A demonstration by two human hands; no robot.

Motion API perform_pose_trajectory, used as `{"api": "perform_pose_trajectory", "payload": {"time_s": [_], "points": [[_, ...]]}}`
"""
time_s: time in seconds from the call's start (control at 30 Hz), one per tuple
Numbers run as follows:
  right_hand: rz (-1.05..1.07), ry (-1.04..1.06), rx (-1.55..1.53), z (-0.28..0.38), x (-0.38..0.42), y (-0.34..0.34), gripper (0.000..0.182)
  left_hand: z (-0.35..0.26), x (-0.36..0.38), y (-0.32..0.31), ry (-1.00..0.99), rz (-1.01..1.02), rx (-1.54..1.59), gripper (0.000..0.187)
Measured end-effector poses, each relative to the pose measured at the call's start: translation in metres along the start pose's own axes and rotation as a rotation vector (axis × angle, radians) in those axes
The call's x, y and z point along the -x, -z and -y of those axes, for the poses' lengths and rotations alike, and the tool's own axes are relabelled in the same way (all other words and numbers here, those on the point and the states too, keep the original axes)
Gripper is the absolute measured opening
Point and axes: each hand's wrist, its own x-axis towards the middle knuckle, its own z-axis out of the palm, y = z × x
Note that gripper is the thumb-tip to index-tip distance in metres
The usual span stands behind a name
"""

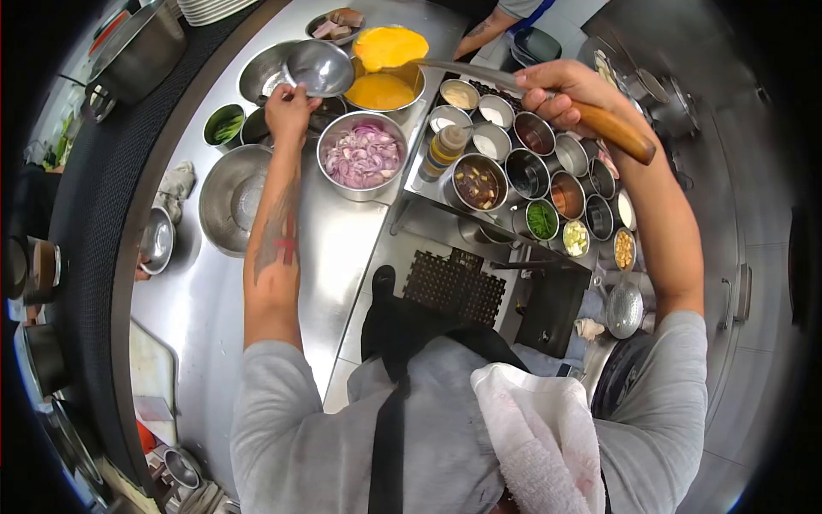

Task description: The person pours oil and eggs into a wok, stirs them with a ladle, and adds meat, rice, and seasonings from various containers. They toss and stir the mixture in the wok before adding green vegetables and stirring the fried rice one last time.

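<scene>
My left hand (293,111) pinches the rim of a small metal bowl (318,68), tilted above other metal bowls. Gripped in my right hand (565,90) is a long ladle with a wooden handle (612,130). Its thin metal shaft points left to a bowl of yellow liquid (379,91). The ladle's head is hard to make out against the bright yellow (390,47) there. Just below stands a metal pot of sliced purple onions (362,157). A larger metal bowl (235,201) sits beside my left forearm.
Several small metal containers of ingredients (541,220) crowd the right counter, with a squeeze bottle (443,152) among them. A metal dish of pale chunks (336,27) stands at the back. Another person's arm (488,32) shows at the top. A perforated metal skimmer (624,309) lies at right.
</scene>
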Motion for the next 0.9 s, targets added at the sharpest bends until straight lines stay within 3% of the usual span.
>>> {"api": "perform_pose_trajectory", "payload": {"time_s": [0.03, 0.13, 0.33, 0.5, 0.73, 0.9], "points": [[-0.004, 0.001, -0.005, 0.004, 0.007, -0.003, 0.017, 0.001, -0.005, -0.012, 0.03, 0.021, -0.067, 0.017], [0.052, 0.03, 0.038, 0.015, 0.022, -0.013, 0.035, 0.018, -0.021, -0.05, 0.227, 0.183, 0.175, 0.011], [0.013, 0.064, 0.018, 0.001, 0.035, -0.012, 0.031, 0.027, 0.004, -0.103, 0.33, 0.291, 0.583, 0.008], [0.02, 0.159, 0.123, -0.01, 0.047, -0.023, 0.012, 0.034, 0.02, -0.093, 0.34, 0.28, 0.551, 0.007], [0.014, -0.038, 0.066, -0.012, 0.02, -0.018, 0.011, 0.04, 0.032, -0.073, 0.386, 0.228, 0.528, 0.007], [-0.01, -0.033, 0.085, -0.012, 0.011, -0.029, 0.013, 0.043, 0.023, -0.06, 0.363, 0.22, 0.486, 0.006]]}}
